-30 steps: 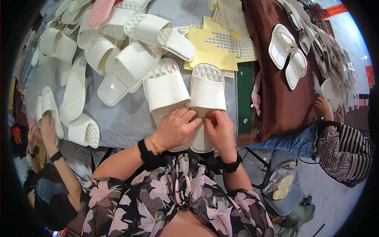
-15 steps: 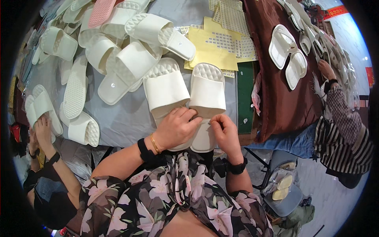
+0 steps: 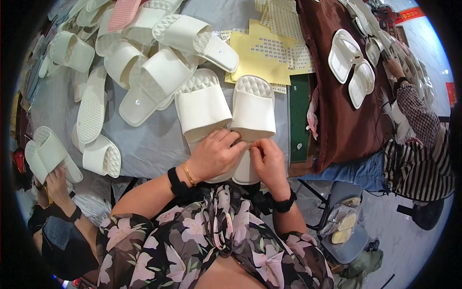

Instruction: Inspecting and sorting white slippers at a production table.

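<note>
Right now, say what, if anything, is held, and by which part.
Cannot be told: the left hand and right hand are over two white slippers, near their straps; any grip is hidden.

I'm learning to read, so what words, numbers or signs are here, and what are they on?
I won't copy words or numbers, but here's where print shows:
Yellow sheet: rows of small blue numbers, readable.
Pale sheets above it: rows of tiny print, too small to read.
White slippers: small spots on two insoles, too small to read.
Red strip and red patch, far right: too blurred to read.
</note>
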`<act>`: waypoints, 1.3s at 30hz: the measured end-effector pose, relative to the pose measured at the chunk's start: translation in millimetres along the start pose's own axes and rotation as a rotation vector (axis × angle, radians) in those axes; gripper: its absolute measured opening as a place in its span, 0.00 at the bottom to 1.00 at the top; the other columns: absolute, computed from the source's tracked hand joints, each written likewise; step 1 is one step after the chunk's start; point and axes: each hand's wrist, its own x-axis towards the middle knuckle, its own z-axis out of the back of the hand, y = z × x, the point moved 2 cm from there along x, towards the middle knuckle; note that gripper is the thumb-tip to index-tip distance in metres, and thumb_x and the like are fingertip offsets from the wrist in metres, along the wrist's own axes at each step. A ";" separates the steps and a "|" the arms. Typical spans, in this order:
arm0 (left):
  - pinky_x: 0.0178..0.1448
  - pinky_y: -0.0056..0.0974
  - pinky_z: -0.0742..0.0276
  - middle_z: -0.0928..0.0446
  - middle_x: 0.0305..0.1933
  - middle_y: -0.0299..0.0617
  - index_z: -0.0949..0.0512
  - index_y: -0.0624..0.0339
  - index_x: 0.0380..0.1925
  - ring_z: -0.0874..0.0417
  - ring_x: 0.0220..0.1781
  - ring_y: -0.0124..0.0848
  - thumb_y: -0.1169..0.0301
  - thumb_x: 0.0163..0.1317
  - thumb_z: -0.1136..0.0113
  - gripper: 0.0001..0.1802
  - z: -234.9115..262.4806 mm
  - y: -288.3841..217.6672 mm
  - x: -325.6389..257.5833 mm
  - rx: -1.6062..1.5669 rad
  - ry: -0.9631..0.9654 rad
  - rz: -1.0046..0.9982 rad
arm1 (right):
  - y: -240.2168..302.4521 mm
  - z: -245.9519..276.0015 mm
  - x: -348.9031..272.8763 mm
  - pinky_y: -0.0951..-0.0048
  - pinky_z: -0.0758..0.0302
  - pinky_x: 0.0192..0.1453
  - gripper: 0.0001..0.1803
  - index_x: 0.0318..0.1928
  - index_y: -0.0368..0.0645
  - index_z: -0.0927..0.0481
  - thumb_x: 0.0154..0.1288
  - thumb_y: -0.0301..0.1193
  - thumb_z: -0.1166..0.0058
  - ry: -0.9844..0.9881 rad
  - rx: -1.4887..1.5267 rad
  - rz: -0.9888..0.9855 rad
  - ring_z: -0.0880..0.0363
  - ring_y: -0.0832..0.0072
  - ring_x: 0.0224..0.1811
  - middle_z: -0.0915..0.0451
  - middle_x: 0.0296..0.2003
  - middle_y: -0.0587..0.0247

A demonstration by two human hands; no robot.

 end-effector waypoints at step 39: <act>0.59 0.49 0.29 0.28 0.54 0.58 0.22 0.53 0.48 0.27 0.55 0.52 0.54 0.58 0.36 0.22 17.6 -6.8 -6.4 0.143 0.001 0.178 | -46.9 7.5 1.9 0.74 0.28 0.31 0.07 0.33 0.34 0.26 0.65 0.25 0.44 -0.310 0.219 -0.116 0.29 0.80 0.25 0.26 0.22 0.63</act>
